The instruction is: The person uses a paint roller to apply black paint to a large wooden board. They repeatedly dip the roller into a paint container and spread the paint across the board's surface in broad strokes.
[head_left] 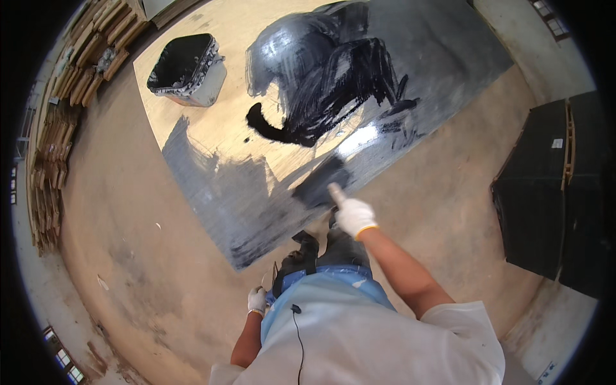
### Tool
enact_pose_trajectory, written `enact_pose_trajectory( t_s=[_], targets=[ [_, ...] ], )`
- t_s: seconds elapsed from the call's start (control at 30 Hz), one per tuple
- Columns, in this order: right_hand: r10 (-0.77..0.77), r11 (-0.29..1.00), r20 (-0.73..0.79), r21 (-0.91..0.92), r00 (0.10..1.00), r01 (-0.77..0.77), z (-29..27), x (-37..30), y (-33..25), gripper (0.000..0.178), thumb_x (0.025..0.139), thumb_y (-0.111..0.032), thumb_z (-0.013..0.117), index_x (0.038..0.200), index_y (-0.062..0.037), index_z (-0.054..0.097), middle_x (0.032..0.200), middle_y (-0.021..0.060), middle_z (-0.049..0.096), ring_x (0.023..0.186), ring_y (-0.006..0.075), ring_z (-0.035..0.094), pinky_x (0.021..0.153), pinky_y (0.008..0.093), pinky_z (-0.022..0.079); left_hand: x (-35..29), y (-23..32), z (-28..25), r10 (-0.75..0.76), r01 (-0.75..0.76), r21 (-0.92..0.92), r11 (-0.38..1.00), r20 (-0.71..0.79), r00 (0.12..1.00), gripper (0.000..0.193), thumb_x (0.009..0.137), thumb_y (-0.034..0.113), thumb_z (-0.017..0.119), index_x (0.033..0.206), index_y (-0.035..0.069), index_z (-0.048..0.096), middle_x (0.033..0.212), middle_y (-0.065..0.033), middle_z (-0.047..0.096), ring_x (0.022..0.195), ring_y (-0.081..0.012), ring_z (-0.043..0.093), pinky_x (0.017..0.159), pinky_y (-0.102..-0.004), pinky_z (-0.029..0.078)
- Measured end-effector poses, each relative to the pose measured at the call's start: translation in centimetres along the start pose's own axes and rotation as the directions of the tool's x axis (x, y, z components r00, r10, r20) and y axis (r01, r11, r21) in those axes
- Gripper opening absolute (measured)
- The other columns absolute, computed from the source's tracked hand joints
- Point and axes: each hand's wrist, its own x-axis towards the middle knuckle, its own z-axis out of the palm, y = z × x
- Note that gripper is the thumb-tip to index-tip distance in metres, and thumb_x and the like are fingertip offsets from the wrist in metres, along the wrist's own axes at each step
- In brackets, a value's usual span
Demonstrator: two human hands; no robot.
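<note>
My right hand (355,216), in a white glove with a yellow cuff, is closed on what looks like a wide flat brush (323,182). Its dark, motion-blurred head lies against the near edge of a large board (212,131). Thick black paint (340,86) is smeared over the board's middle, and thinner grey-black streaks cover its right and near parts. Bare pale wood shows at the left and centre. Down by my left hip is my gloved left hand (256,299), away from the board; its fingers are too small and partly hidden to read.
A square paint bucket (208,83), black inside, stands on the board's far left. Stacked wooden boards (54,147) line the left wall. At the right stand large black panels (532,192). Brown, stained floor (128,212) surrounds the board.
</note>
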Motion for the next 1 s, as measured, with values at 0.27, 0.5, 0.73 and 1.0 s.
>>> enact_pose_trajectory(
  t_s=[0.27,0.5,0.73,1.0],
  targets=[
    [0.131,0.991,-0.19,0.052,0.973,-0.123,-2.2,1.3,6.5,0.077,0.095,-0.019,0.053,0.167,-0.0296,0.026,0.12,0.0242,0.073,0.107,0.0387,0.073,0.094,0.0504,0.056,-1.5,4.6,1.4,-0.159,0.155,-0.202,0.967,-0.005,0.987,0.047,0.096,0.024,0.058,0.131,-0.005,0.066,0.108,-0.02,0.075,0.093,-0.0263,0.071,0.083,-0.0387,0.057],
    [0.099,0.994,-0.268,0.068,0.958,-0.083,-4.1,3.4,5.6,0.076,0.094,-0.014,0.053,0.165,-0.0244,0.031,0.116,0.0272,0.072,0.106,0.0413,0.072,0.093,0.0502,0.055,-0.1,1.4,4.1,-0.032,0.034,-0.149,0.988,0.012,0.999,0.042,0.094,0.021,0.061,0.125,-0.006,0.069,0.104,-0.0182,0.075,0.093,-0.026,0.072,0.081,-0.0344,0.057],
    [-0.065,0.997,-0.045,-0.048,0.997,0.062,-0.7,1.5,-3.7,0.079,0.093,-0.018,0.056,0.166,-0.0302,0.027,0.114,0.0279,0.072,0.106,0.0425,0.072,0.094,0.0514,0.054,-1.7,3.7,3.4,-0.118,0.112,-0.186,0.976,-0.023,0.993,0.043,0.095,0.021,0.059,0.129,-0.003,0.068,0.106,-0.0179,0.074,0.089,-0.0249,0.072,0.075,-0.0355,0.058],
    [-0.168,0.985,-0.404,-0.029,0.899,0.171,-13.0,15.5,4.6,0.07,0.095,-0.013,0.049,0.163,-0.0229,0.034,0.116,0.0293,0.071,0.106,0.0439,0.071,0.094,0.0512,0.054,-3.2,2.2,3.5,-0.19,0.172,-0.328,0.929,-0.025,0.981,0.047,0.098,0.02,0.053,0.14,0.0,0.059,0.112,-0.0179,0.072,0.066,-0.0246,0.072,0.047,-0.0351,0.052]
  ],
)
